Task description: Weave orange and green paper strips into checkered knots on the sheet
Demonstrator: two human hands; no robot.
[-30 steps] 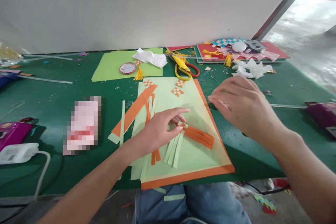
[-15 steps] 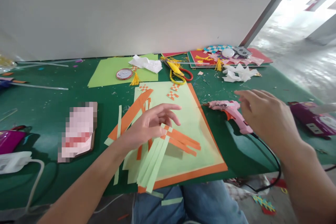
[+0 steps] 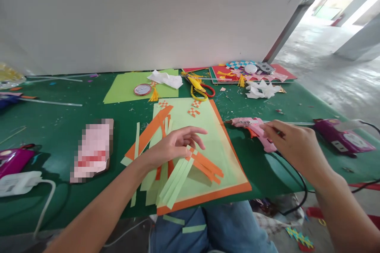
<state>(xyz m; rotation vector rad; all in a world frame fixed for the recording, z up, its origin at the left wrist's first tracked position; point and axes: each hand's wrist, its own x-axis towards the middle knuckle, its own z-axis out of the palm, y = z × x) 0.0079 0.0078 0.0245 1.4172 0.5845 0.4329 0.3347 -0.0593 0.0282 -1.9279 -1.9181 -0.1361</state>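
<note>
My left hand [image 3: 178, 142] pinches a small woven piece of orange and pale green paper strips [image 3: 192, 151] between thumb and fingers. Its loose orange ends [image 3: 209, 168] point right, and its green ends [image 3: 175, 185] hang toward me. Under it lies a pale green sheet with an orange border [image 3: 204, 197]. My right hand [image 3: 293, 142] is closed, thumb and forefinger together, at the rear of a pink hot glue gun [image 3: 252, 124]. The gun lies on its side; I cannot tell whether the fingertips grip it. Left of the sheet's middle lie loose strips [image 3: 148, 134].
Yellow-and-red scissors [image 3: 198, 91], a roll of tape [image 3: 142, 89] and crumpled white paper [image 3: 166, 79] sit toward the wall. A phone [image 3: 92, 150] lies left. Purple boxes [image 3: 341, 136] stand at both sides. The gun's black cord [image 3: 299, 178] runs over the table's front edge.
My right hand has come down onto the rear of the glue gun, its fingers drawn together. My left hand keeps its pinch on the woven strips. The view has turned slightly right.
</note>
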